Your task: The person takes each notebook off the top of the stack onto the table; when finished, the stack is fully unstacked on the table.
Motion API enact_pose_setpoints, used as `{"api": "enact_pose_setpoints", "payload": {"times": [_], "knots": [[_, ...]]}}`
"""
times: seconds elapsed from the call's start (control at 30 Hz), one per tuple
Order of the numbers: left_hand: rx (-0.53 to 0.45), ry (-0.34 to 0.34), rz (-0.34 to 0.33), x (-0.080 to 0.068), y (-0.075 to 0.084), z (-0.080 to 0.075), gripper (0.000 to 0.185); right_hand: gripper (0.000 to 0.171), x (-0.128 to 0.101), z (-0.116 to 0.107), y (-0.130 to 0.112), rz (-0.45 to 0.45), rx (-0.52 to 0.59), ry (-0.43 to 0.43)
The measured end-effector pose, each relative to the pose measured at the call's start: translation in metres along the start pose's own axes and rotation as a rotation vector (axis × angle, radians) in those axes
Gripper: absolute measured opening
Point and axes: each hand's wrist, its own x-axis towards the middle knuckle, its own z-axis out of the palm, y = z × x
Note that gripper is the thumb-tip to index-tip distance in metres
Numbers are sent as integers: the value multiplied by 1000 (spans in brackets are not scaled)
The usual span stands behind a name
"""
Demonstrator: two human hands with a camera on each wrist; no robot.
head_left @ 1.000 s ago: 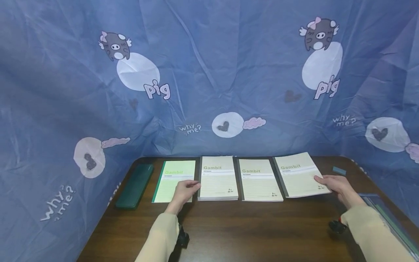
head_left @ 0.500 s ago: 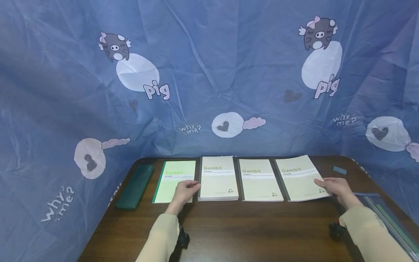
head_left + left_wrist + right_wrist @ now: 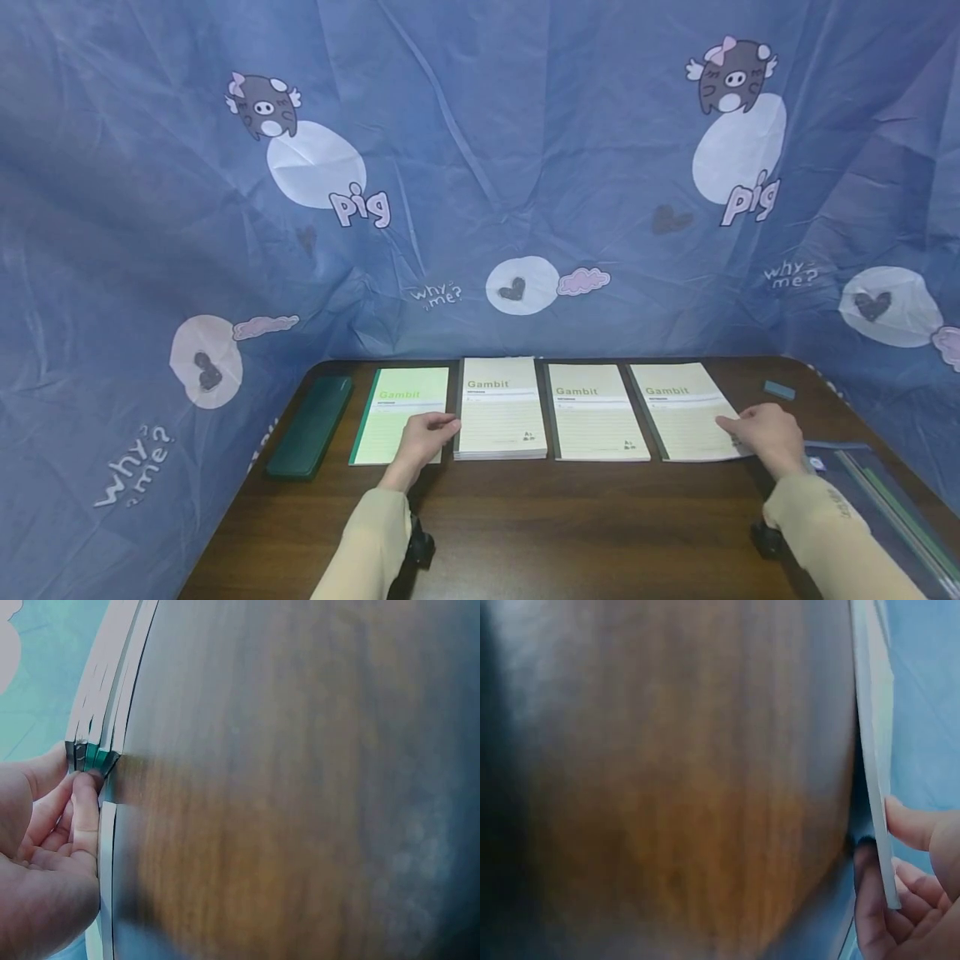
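Right hand (image 3: 765, 432) grip pinches rightmost notebook (image 3: 682, 408) corner; left hand (image 3: 426, 435) apparently pinches notebook stack (image 3: 498, 407) corner.

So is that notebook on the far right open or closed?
Closed: the rightmost notebook shows its printed Gambit cover, lying flat; the right hand pinches its corner.
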Motion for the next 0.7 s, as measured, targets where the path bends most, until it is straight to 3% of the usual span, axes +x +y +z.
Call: {"api": "enact_pose_setpoints", "payload": {"times": [0.2,0.7], "knots": [[-8,4,5,0,-1,0,36,43,0,3,-1,-18,-35,43],[-12,8,25,0,-2,0,36,44,1,6,0,-32,-51,21]]}}
